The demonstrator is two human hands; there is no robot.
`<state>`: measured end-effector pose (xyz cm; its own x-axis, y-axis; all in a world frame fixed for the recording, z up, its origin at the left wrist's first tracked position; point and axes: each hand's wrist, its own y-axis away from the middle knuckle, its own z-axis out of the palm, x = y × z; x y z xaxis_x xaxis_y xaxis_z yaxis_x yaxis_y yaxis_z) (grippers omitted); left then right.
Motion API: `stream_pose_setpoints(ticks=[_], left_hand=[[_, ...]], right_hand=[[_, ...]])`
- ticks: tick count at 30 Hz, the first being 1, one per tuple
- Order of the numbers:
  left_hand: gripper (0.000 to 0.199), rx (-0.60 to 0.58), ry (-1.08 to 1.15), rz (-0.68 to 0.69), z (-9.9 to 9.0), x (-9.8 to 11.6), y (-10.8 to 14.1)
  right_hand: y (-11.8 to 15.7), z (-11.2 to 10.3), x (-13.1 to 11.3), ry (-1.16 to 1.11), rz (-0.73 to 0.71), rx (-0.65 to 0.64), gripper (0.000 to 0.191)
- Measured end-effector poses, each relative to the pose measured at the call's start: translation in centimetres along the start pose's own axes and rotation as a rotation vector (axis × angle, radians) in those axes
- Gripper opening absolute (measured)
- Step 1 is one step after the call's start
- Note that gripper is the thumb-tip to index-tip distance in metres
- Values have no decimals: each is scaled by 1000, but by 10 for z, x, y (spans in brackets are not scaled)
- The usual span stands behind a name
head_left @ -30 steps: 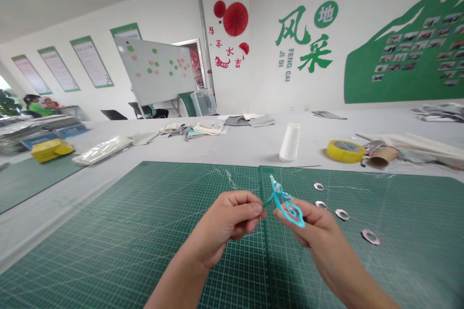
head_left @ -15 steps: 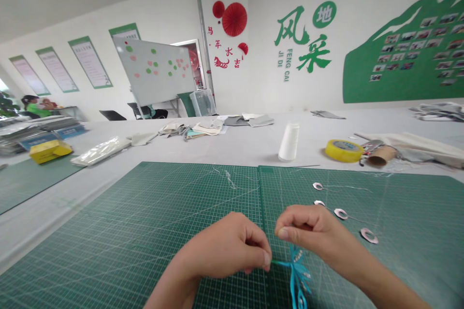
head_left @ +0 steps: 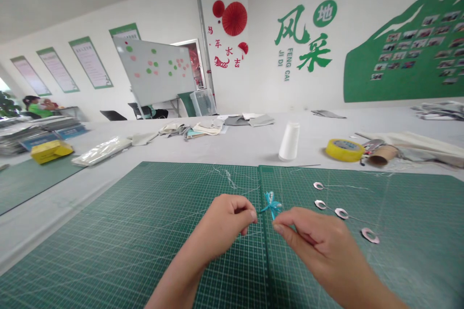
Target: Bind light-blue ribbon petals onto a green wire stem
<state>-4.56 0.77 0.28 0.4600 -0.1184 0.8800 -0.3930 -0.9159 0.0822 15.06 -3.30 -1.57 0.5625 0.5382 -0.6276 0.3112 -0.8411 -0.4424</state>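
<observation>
Green cutting mat lies on grey surface. Left hand is pinched closed at the mat's centre seam, its fingertips on the tail of turquoise ribbon bow. Right hand sits just below the bow, fingers bent, grip unclear. Small pale rings with threads lie right of the bow.

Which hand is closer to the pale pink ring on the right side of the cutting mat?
Right. The right hand is just left of the pale pink ring, not touching it; the left hand is much farther left, across the seam of the cutting mat.
</observation>
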Motion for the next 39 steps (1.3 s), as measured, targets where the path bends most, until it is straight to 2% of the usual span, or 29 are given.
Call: stream_pose_setpoints(ticks=[5, 12, 17, 23, 28, 34, 36, 39], left_hand=[[18, 59, 77, -1, 1, 2, -1], [15, 67, 403, -64, 1, 8, 2], [15, -27, 595, -66, 0, 10, 5], [15, -107, 676, -48, 2, 8, 4], [16, -212, 636, -31, 2, 6, 5], [12, -457, 439, -30, -1, 5, 10], [12, -479, 337, -13, -1, 6, 11], [15, -444, 164, -1, 1, 6, 12]], right_hand=[[0, 3, 1, -6, 37, 22, 23], [1, 8, 2, -63, 149, 53, 29], [-2, 11, 11, -278, 297, 38, 30], [-7, 13, 21, -618, 395, 43, 29], [-10, 12, 21, -800, 426, -21, 30], [-13, 6, 29, -751, 398, -137, 24], [-14, 3, 32, -705, 364, -172, 23], [-14, -3, 33, -647, 324, -204, 22]])
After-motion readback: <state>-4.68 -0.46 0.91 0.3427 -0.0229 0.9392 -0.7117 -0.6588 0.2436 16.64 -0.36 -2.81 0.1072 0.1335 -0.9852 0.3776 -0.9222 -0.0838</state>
